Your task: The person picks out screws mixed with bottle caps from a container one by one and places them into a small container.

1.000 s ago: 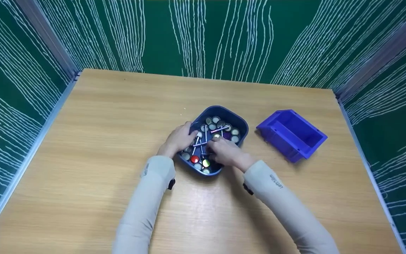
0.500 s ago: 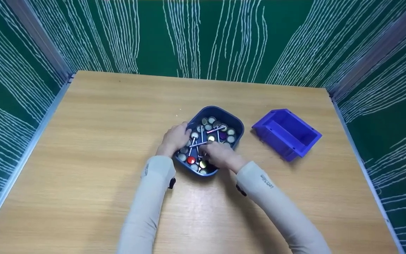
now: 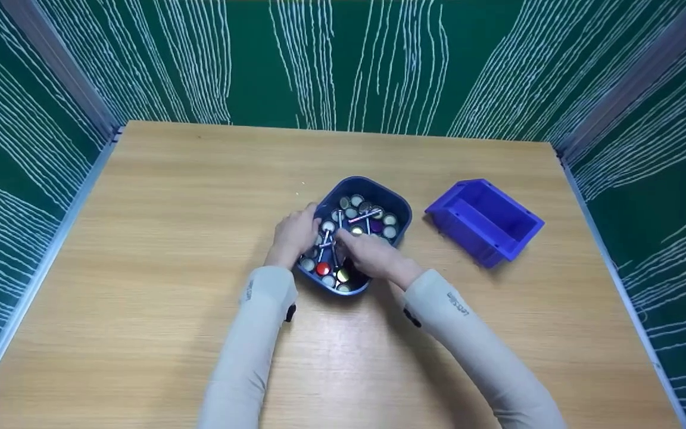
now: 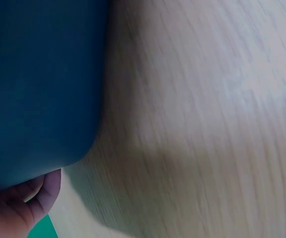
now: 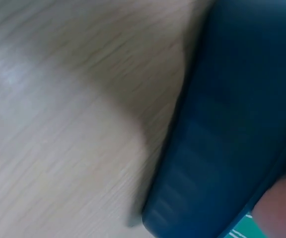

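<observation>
A dark blue bin [image 3: 382, 189] holds several bottle caps, among them a red cap [image 3: 323, 269], and several silver bolts [image 3: 362, 217]. My left hand [image 3: 294, 235] grips the bin's left rim; in the left wrist view its fingers [image 4: 46, 193] curl against the outer wall. My right hand [image 3: 373, 256] reaches over the near right rim into the bin, beside the bolts. Its fingertips are hidden among the contents, so whether they pinch a bolt is unclear. Only part of that hand shows in the right wrist view, above the bin's wall [image 5: 232, 109].
To the right of the dark blue bin stands a purple storage bin [image 3: 474, 229], its visible inside bare. Both are on a wooden table [image 3: 200, 190]. Green walls with white streaks [image 3: 259, 65] enclose the back and sides.
Inside the bin, my right thumb has shifted slightly away from me, and the crosswise bolt near it is now mostly covered. My left hand keeps its place on the rim.
</observation>
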Motion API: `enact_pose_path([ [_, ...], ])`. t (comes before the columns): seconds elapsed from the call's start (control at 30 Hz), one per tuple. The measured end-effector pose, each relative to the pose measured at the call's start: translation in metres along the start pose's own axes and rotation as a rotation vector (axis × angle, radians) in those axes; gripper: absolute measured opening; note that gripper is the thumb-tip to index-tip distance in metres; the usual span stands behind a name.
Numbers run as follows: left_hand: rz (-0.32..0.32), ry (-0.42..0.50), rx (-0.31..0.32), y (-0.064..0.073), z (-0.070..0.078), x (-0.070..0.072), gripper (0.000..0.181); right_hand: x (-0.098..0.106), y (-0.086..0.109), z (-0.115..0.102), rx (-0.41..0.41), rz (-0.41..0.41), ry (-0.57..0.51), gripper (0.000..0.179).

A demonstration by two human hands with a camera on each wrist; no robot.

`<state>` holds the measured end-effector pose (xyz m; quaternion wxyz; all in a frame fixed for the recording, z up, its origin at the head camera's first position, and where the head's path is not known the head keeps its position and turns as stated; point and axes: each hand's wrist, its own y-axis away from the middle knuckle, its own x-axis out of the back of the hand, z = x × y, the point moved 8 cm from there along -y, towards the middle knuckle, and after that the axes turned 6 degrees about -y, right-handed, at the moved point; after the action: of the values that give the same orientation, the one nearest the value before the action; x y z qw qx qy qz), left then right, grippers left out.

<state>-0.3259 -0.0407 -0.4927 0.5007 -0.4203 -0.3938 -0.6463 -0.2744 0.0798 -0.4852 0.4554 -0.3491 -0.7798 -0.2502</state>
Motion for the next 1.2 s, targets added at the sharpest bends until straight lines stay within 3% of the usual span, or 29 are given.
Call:
enact_pose_path([
  [0.27,0.034,-0.036,0.025,0.000,-0.002,-0.001,0.036,0.017,0.002,0.004,0.039,0.099,-0.179,0.018],
  [0.47,0.065,-0.046,0.035,0.000,-0.002,-0.001,0.036,0.033,0.004,0.004,0.038,0.133,-0.167,0.015],
  [0.73,0.059,-0.051,0.047,-0.001,-0.002,-0.002,0.037,0.076,0.014,0.012,0.022,0.255,-0.180,0.017],
  [1.2,0.048,-0.063,0.052,-0.001,-0.003,0.000,0.036,0.138,0.053,0.059,-0.059,0.326,-0.130,0.015],
])
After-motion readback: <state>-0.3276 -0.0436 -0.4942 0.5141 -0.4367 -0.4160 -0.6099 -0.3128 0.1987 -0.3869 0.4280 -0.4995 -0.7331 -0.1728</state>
